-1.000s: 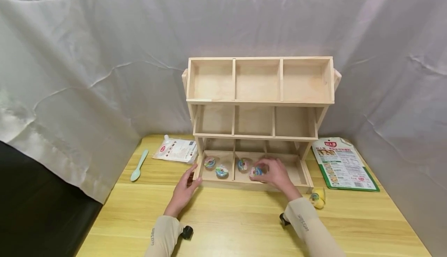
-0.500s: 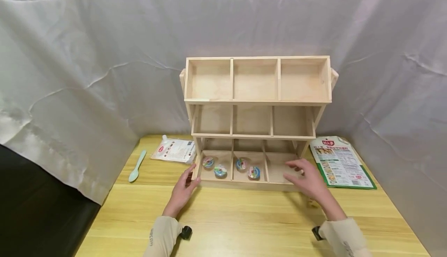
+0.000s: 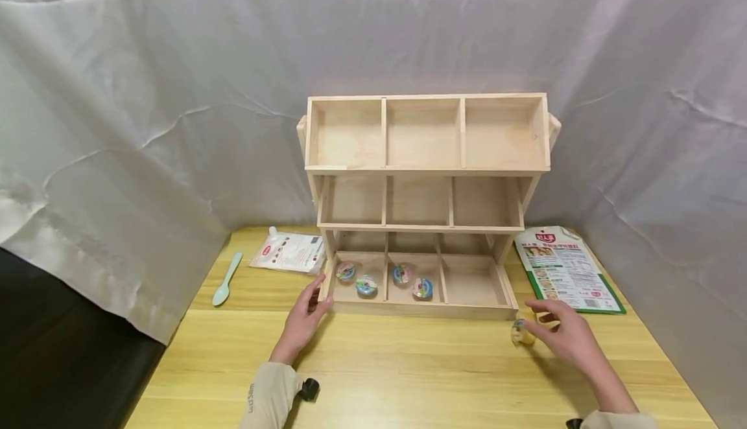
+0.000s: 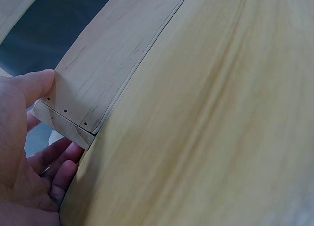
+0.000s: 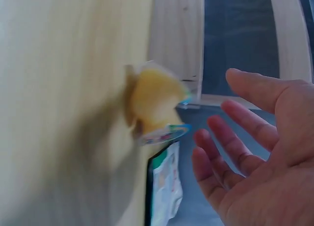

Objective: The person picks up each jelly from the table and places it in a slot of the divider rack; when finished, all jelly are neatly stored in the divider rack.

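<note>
A three-tier wooden shelf (image 3: 414, 312) with compartments stands on the table. My left hand (image 3: 303, 320) grips its lower left corner; in the left wrist view the thumb (image 4: 39, 84) lies on the front board and the fingers bend round the end. Two small lidded jelly cups (image 3: 366, 286) lie in the bottom left compartment, two more jelly cups (image 3: 423, 288) in the bottom middle one. My right hand (image 3: 563, 330), fingers spread and apart from anything, hovers beside yellow jelly cups (image 3: 519, 333) near the shelf's lower right corner. Two yellow cups (image 5: 154, 98) show, blurred, in the right wrist view.
On the left of the table lie a pale green spoon (image 3: 226, 280) and a white spouted pouch (image 3: 290, 251). A flat green-and-white food packet (image 3: 572, 270) lies on the right. Grey cloth (image 3: 426, 34) hangs behind the shelf.
My right hand has let go of a jelly cup in the bottom middle compartment and moved right, out of the shelf, to the yellow cups. The left hand stays at the corner.
</note>
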### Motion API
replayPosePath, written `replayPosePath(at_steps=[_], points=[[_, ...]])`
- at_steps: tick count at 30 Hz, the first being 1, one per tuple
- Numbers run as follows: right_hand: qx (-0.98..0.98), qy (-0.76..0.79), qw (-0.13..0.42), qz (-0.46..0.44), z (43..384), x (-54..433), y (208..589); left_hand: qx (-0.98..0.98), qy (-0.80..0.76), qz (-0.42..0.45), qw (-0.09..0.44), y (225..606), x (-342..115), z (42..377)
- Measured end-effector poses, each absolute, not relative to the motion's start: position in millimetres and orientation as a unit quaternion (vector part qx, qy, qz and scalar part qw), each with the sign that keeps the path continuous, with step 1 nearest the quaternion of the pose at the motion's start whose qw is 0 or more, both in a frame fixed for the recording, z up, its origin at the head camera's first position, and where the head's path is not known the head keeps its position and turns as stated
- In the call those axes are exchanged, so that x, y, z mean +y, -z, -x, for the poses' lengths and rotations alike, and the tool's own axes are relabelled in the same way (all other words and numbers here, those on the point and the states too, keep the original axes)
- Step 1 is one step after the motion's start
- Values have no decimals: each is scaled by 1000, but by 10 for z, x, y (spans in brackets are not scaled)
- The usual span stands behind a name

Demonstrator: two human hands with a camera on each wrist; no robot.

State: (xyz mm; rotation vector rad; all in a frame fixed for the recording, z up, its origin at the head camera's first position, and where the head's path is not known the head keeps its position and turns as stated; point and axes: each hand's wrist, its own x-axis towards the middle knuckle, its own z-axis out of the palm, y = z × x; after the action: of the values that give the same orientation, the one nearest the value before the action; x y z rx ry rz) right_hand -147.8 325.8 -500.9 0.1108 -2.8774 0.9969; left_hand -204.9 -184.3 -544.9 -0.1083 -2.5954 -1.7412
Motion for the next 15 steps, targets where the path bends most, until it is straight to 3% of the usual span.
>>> replayPosePath(at_steps=[15], points=[[-946,-321,47,-19,1462,3269,5211,-825,564,32,15,5842,-1932,2233]])
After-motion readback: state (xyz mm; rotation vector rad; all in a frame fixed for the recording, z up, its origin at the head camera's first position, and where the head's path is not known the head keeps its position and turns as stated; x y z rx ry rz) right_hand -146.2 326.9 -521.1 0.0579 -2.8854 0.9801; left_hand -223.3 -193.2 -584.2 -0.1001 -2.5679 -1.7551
